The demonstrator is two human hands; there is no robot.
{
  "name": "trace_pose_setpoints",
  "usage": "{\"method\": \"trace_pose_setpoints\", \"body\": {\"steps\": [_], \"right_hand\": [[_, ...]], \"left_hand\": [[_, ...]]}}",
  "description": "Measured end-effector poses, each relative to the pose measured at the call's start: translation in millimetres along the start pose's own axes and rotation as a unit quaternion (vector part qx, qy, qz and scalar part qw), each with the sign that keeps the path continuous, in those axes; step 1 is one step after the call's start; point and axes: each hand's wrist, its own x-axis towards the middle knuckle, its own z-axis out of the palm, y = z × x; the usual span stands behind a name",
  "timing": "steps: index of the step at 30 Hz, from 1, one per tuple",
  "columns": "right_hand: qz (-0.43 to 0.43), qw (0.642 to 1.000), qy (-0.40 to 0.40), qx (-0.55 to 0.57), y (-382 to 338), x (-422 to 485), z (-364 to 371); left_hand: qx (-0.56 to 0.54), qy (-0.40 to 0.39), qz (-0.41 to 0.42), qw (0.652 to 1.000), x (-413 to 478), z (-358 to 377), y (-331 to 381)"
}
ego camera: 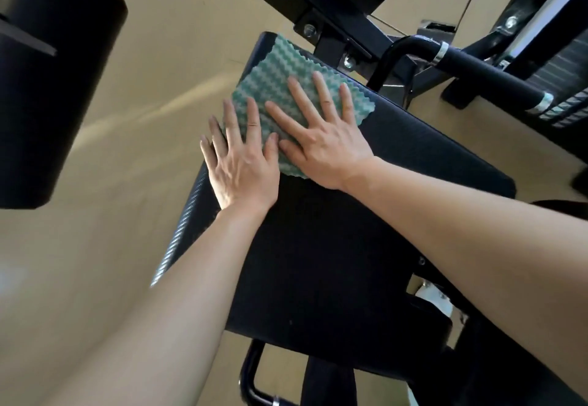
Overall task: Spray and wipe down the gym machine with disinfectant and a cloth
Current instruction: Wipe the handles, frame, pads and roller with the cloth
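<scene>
A green waffle-textured cloth (280, 78) lies flat on the black padded seat (343, 246) of the gym machine, near its far end. My right hand (321, 138) presses on the cloth with its fingers spread flat. My left hand (241, 164) rests beside it, fingers apart, with the fingertips on the cloth's left part and the palm on the pad's left edge. Neither hand grips the cloth. No spray bottle is in view.
The machine's black steel frame (305, 1) with bolts crosses above the pad. A black handle bar with chrome rings (486, 71) runs to the right. A black cylindrical roller pad (47, 87) hangs at the upper left. A black bar (251, 374) sits under the pad's near end. Tan floor lies all around.
</scene>
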Motion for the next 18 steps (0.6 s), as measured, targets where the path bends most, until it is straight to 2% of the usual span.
{"method": "trace_pose_setpoints", "body": {"steps": [7, 10, 12, 14, 15, 18], "right_hand": [[0.043, 0.998, -0.013, 0.033, -34, -78, 28], [0.048, 0.998, -0.012, 0.039, -35, -87, 29], [0.043, 0.998, 0.009, 0.034, -24, -79, 25], [0.024, 0.999, 0.016, 0.022, -9, -64, 19], [0.007, 1.0, 0.008, 0.013, 0, -53, 15], [-0.041, 0.999, -0.015, -0.011, 20, -14, -9]], "left_hand": [[0.04, -0.035, 0.049, 0.997, -69, 0, -25], [0.029, 0.012, 0.07, 0.997, -75, -4, -26], [0.018, 0.041, 0.139, 0.989, -66, -4, -20], [0.005, 0.018, 0.217, 0.976, -52, -1, -14], [-0.001, 0.003, 0.228, 0.974, -43, 1, -13], [-0.002, 0.009, 0.183, 0.983, -12, 2, -19]]}}
